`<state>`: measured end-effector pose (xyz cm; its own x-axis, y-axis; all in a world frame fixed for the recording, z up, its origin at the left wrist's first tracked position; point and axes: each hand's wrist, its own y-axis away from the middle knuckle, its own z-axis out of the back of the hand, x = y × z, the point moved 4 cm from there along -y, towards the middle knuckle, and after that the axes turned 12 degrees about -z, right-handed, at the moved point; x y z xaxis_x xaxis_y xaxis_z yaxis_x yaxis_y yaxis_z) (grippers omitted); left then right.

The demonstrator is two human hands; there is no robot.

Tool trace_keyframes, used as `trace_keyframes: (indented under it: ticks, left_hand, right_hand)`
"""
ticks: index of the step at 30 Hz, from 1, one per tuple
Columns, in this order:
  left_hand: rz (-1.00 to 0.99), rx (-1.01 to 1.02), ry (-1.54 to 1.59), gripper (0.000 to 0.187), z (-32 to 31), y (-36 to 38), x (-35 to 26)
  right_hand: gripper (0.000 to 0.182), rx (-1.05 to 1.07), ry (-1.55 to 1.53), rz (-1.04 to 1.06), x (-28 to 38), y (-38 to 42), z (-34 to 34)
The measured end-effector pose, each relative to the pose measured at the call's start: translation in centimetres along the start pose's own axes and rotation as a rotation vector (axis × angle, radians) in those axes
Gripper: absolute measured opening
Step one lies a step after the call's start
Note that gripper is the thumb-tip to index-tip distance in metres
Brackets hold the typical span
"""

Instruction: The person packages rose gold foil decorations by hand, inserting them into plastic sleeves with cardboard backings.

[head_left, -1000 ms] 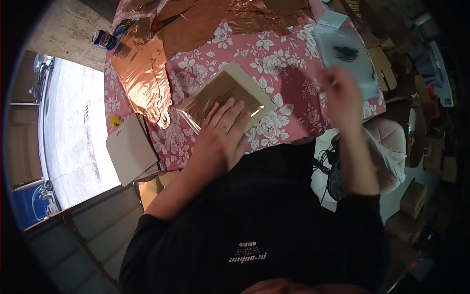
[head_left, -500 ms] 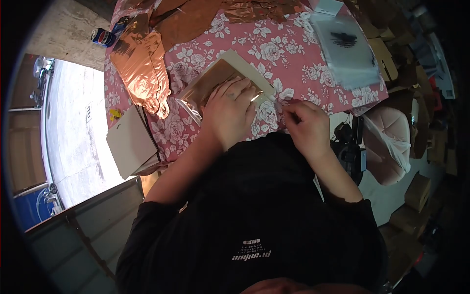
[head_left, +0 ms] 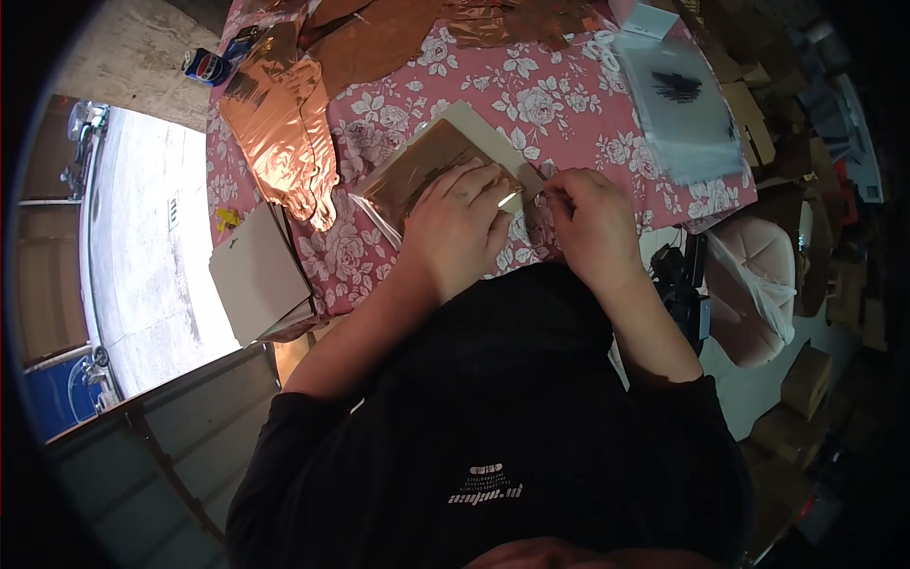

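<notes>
A shiny copper-coloured sheet (head_left: pixel 412 175) lies on a pale board (head_left: pixel 471 126) near the front of the flowered table. My left hand (head_left: pixel 457 223) rests palm down on the sheet, its fingers lying flat and slightly apart. To the right, my right hand (head_left: pixel 595 220) is at the right corner of the board, with its fingers curled and the fingertips pressed together. Whatever it pinches is too small to make out. More crumpled copper-coloured film (head_left: pixel 284 123) lies at the left of the table.
Brown sheets (head_left: pixel 379 43) cover the back of the table. Clear plastic bags (head_left: pixel 684 114) and a white box (head_left: pixel 645 19) lie at the back right. Pale boards (head_left: pixel 261 275) stand at the left edge, near a blue can (head_left: pixel 205 66). A pink cushioned seat (head_left: pixel 754 284) is at the right.
My right hand has moved up and slightly left, to the corner of the board. My left hand still lies on the copper-coloured sheet. The whole view has shifted slightly.
</notes>
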<state>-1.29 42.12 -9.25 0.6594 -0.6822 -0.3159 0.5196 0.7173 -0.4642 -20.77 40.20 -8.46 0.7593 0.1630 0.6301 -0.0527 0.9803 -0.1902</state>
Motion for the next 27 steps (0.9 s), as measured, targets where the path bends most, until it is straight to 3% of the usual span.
trace_keyframes:
  ticks: [4, 9, 14, 16, 20, 22, 27]
  left_hand:
    - [0.022, -0.018, 0.07, 0.031, 0.2, 0.1, 0.0]
    - [0.011, -0.013, 0.065, 0.034, 0.6, 0.3, 0.0]
    - [0.006, 0.091, 0.094, 0.041, 0.6, 0.5, 0.2]
    - [-0.009, 0.124, 0.084, 0.043, 0.8, 0.7, 0.2]
    - [-0.01, 0.092, 0.135, 0.044, 1.6, 0.4, 1.2]
    - [0.001, 0.054, 0.115, 0.044, 2.2, 0.1, 1.7]
    - [-0.003, 0.208, -0.016, 0.043, 1.2, 0.4, 1.9]
  right_hand:
    - [0.013, 0.071, 0.118, -0.034, 1.0, -0.4, -0.1]
    - [0.016, 0.001, 0.105, 0.046, 1.9, -1.3, -0.4]
    - [0.024, 0.022, 0.093, 0.038, 1.3, -2.0, 0.2]
    - [0.031, 0.181, 0.042, -0.123, 0.5, -2.4, 0.0]
    - [0.035, 0.217, -0.005, -0.153, 0.3, -1.7, 1.2]
    - [0.043, 0.252, -0.031, -0.289, -0.3, -0.8, 1.2]
    - [0.061, 0.238, -0.142, -0.342, 0.6, 1.3, 0.4]
